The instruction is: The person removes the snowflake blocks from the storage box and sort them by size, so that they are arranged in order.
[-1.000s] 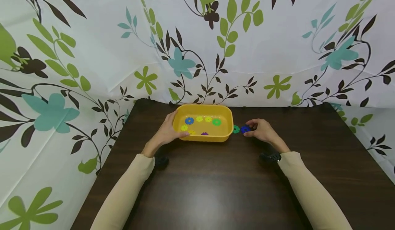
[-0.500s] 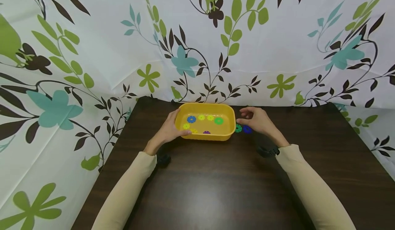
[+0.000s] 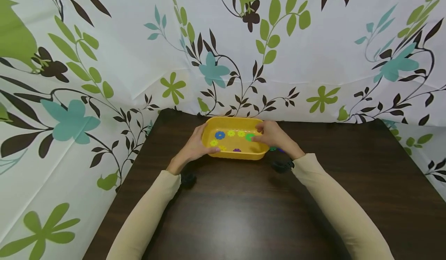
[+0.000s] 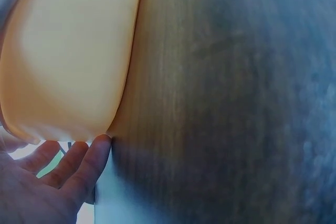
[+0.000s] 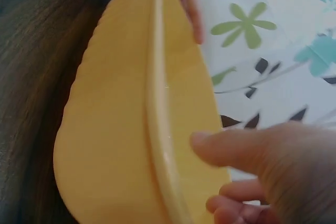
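A yellow plastic tray stands near the table's far edge. My left hand grips its left end, thumb over the near rim; in the left wrist view several fingertips touch the end wall. My right hand is over the tray's right end, above a green flower-shaped disc; no held thing shows. Its thumb is extended in the right wrist view. Also inside lie a blue disc, a purple one and several yellow ones.
Beside the tray's right end, a green disc and a dark blue disc lie on the dark wooden table, partly hidden by my right hand. A patterned cloth hangs close behind the table's far edge.
My right hand has left the dark blue disc on the table and moved left, over the tray. The left hand stays on the tray's left end. The head view has shifted slightly.
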`<move>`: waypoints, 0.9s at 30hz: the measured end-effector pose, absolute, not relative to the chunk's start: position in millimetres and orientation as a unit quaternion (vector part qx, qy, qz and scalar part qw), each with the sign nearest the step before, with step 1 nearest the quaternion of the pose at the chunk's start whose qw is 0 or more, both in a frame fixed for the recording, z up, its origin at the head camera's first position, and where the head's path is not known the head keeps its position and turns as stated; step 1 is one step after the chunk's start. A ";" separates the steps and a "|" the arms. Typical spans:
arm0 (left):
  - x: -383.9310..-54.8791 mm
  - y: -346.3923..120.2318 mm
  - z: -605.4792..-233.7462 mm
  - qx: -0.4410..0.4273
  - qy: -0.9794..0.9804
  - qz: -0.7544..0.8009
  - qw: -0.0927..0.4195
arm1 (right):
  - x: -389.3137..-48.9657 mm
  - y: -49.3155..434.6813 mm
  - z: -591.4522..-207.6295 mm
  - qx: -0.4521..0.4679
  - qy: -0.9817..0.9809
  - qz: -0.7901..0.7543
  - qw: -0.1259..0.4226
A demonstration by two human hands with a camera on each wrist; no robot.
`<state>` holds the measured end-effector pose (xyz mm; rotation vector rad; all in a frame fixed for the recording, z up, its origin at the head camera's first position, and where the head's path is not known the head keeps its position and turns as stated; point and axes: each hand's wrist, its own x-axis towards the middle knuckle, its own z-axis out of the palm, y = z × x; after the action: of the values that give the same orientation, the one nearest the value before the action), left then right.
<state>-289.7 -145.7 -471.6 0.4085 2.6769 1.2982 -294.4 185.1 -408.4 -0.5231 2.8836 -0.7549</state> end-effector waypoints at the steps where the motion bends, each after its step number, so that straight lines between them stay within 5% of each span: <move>1: -289.6 -145.6 -471.6 0.135 0.889 0.433 0.069 | -296.4 180.9 -409.0 -0.174 0.953 -0.238 0.068; 10: -289.5 -146.0 -473.5 0.140 0.886 0.437 0.066 | -368.8 171.1 -483.7 -0.156 0.970 -0.141 0.120; 15: -290.4 -146.1 -473.3 0.140 0.887 0.434 0.064 | -321.4 143.6 -423.1 -0.144 0.976 -0.095 0.135; 27: -290.1 -146.5 -472.4 0.140 0.889 0.431 0.070 | -321.8 136.8 -421.1 -0.140 0.975 -0.080 0.152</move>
<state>-290.1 -146.5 -472.4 0.4209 2.6750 1.2961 -321.8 136.8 -421.1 -0.4020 2.7991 -0.2284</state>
